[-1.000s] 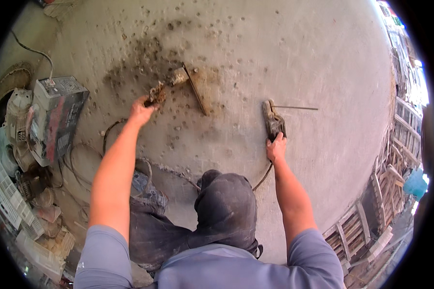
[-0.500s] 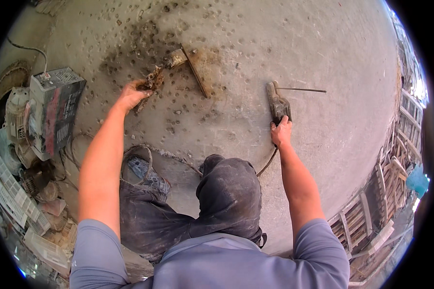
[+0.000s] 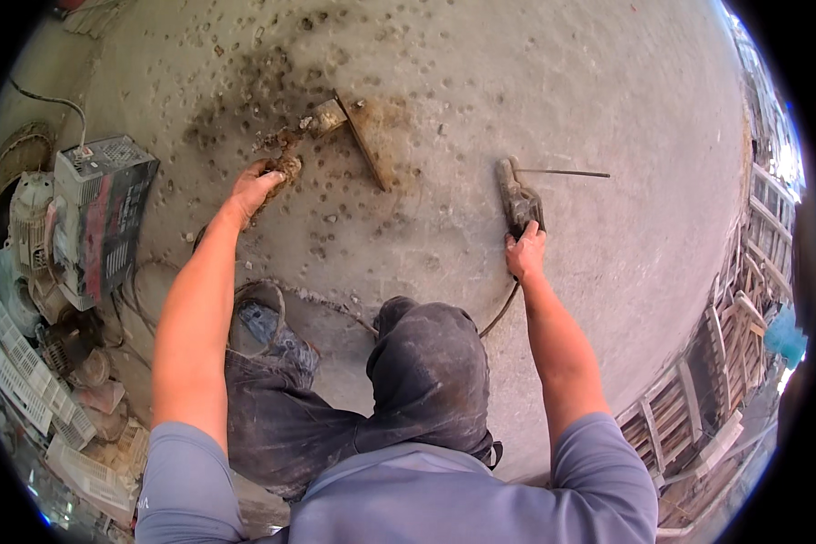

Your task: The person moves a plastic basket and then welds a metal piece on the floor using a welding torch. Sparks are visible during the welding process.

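My left hand (image 3: pixel 256 189) is closed around a brown, rusty, dirt-crusted piece (image 3: pixel 287 169) just above the floor; its exact kind is unclear. Beyond it, a short tan block (image 3: pixel 326 118) lies against a narrow rusty metal bar (image 3: pixel 364 150), with brown crumbs scattered beside them. On the right, my right hand (image 3: pixel 526 249) grips the handle end of a worn welding electrode holder (image 3: pixel 519 195). A thin electrode rod (image 3: pixel 567 172) sticks out to the right from its far end. A cable (image 3: pixel 501 310) runs from the holder back toward my knee.
A boxy welding machine (image 3: pixel 104 213) stands at the left, near a motor-like housing (image 3: pixel 32 213) and white slatted plastic crates (image 3: pixel 32 363). Cable loops around my shoe (image 3: pixel 261 319). The concrete floor (image 3: pixel 644 100) is pitted and stained. Wooden pallets (image 3: pixel 689 399) line the right edge.
My left hand has drawn the crusted piece slightly down, away from the block, leaving crumbs between them. The right hand with the electrode holder has barely moved.
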